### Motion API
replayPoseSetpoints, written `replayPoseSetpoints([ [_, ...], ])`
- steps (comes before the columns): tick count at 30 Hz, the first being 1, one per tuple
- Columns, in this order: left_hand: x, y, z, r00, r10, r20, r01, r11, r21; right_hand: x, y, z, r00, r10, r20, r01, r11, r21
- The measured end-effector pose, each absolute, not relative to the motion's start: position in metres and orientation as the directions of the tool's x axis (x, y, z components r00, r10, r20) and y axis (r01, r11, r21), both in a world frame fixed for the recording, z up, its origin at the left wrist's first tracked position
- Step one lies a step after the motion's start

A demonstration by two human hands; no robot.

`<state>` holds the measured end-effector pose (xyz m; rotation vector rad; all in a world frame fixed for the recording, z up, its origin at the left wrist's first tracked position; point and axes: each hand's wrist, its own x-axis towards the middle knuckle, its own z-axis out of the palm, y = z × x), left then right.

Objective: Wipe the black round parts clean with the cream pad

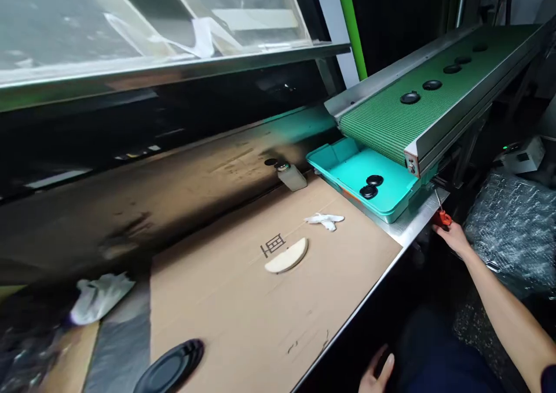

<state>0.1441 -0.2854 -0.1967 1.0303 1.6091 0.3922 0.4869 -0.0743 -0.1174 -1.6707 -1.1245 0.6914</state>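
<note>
My right hand [454, 237] is closed around a red-handled tool [443, 218] at the right corner of the metal bench; a thin metal part rises from the handle, and its exact kind is too small to tell. Low in the view, my left hand [377, 374] hangs beside the bench edge, thumb and finger apart, with nothing visible in it. Two round black parts [369, 192] touch each other inside a teal tray [388, 212], left of my right hand. A larger black oval piece [169, 370] lies at the lower left of the cardboard sheet [234, 306].
A green conveyor belt [382, 123] carries several round black parts [432, 84] and ends above the tray. On the cardboard rest a cream half-disc [287, 257], a crumpled white scrap [325, 220] and a small bottle [292, 177]. Clear plastic wrap [515, 225] covers something at right.
</note>
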Motion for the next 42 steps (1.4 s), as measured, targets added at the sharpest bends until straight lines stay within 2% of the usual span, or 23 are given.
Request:
replayPoseSetpoints([
  [3, 0.155, -0.286, -0.221, 0.142, 0.814, -0.564, 0.359, 0.488, 0.795, 0.488, -0.069, -0.104, 0.427, 0.902, 0.071, 0.395, -0.115, -0.912],
  [5, 0.156, -0.285, -0.222, 0.172, 0.821, -0.544, 0.303, 0.481, 0.823, 0.485, -0.099, -0.088, 0.449, 0.877, 0.169, 0.474, -0.074, -0.877],
  [6, 0.156, -0.286, -0.221, 0.161, 0.829, -0.536, 0.268, 0.486, 0.832, 0.484, -0.121, -0.080, 0.464, 0.840, 0.280, 0.542, -0.020, -0.840],
  [8, 0.153, -0.286, -0.220, 0.113, 0.841, -0.529, 0.190, 0.505, 0.842, 0.485, -0.168, -0.065, 0.401, 0.833, 0.381, 0.623, 0.057, -0.780],
  [9, 0.151, -0.285, -0.222, 0.066, 0.848, -0.526, 0.150, 0.513, 0.845, 0.486, -0.191, -0.059, 0.319, 0.880, 0.352, 0.620, 0.087, -0.780],
  [10, 0.148, -0.284, -0.224, -0.005, 0.847, -0.532, 0.113, 0.529, 0.841, 0.485, -0.211, -0.055, 0.168, 0.961, 0.219, 0.609, 0.073, -0.790],
  [11, 0.145, -0.282, -0.228, -0.057, 0.837, -0.545, 0.063, 0.548, 0.834, 0.481, -0.230, -0.053, -0.016, 1.000, -0.004, 0.625, 0.006, -0.781],
  [13, 0.143, -0.277, -0.237, -0.086, 0.795, -0.601, -0.142, 0.587, 0.797, 0.466, -0.263, -0.057, -0.243, 0.887, -0.394, 0.748, -0.087, -0.657],
  [16, 0.146, -0.268, -0.246, -0.043, 0.753, -0.656, -0.390, 0.592, 0.705, 0.428, -0.299, -0.071, -0.402, 0.687, -0.605, 0.897, 0.165, -0.410],
  [19, 0.150, -0.262, -0.246, -0.034, 0.714, -0.699, -0.453, 0.613, 0.648, 0.394, -0.303, -0.080, -0.368, 0.642, -0.673, 0.916, 0.374, -0.144],
  [21, 0.147, -0.261, -0.246, -0.052, 0.703, -0.709, -0.491, 0.600, 0.631, 0.380, -0.295, -0.080, -0.342, 0.631, -0.696, 0.899, 0.436, -0.047],
  [24, 0.137, -0.265, -0.246, -0.077, 0.729, -0.680, -0.473, 0.574, 0.669, 0.369, -0.282, -0.073, -0.354, 0.600, -0.718, 0.866, 0.499, -0.010],
  [26, 0.132, -0.270, -0.247, -0.136, 0.782, -0.608, -0.322, 0.545, 0.774, 0.364, -0.276, -0.068, -0.350, 0.581, -0.734, 0.855, 0.519, 0.002],
  [29, 0.129, -0.279, -0.249, -0.155, 0.895, -0.418, -0.016, 0.421, 0.907, 0.357, -0.267, -0.061, -0.317, 0.568, -0.760, 0.854, 0.520, 0.032],
  [31, 0.131, -0.283, -0.251, -0.091, 0.947, -0.307, 0.078, 0.314, 0.946, 0.351, -0.259, -0.056, -0.300, 0.567, -0.767, 0.849, 0.526, 0.057],
  [33, 0.132, -0.284, -0.251, -0.065, 0.971, -0.229, 0.090, 0.235, 0.968, 0.346, -0.252, -0.052, -0.286, 0.576, -0.766, 0.840, 0.535, 0.089],
  [35, 0.133, -0.282, -0.249, -0.131, 0.963, -0.236, 0.030, 0.242, 0.970, 0.342, -0.247, -0.048, -0.285, 0.583, -0.761, 0.832, 0.545, 0.105],
  [37, 0.133, -0.277, -0.247, -0.229, 0.901, -0.368, -0.163, 0.338, 0.927, 0.340, -0.245, -0.046, -0.307, 0.559, -0.770, 0.820, 0.566, 0.084],
  [40, 0.130, -0.269, -0.244, -0.166, 0.766, -0.621, -0.558, 0.447, 0.699, 0.336, -0.245, -0.046, -0.324, 0.552, -0.768, 0.812, 0.579, 0.073],
  [42, 0.128, -0.266, -0.244, -0.078, 0.718, -0.691, -0.680, 0.469, 0.564, 0.333, -0.243, -0.047, -0.335, 0.551, -0.765, 0.800, 0.595, 0.078],
])
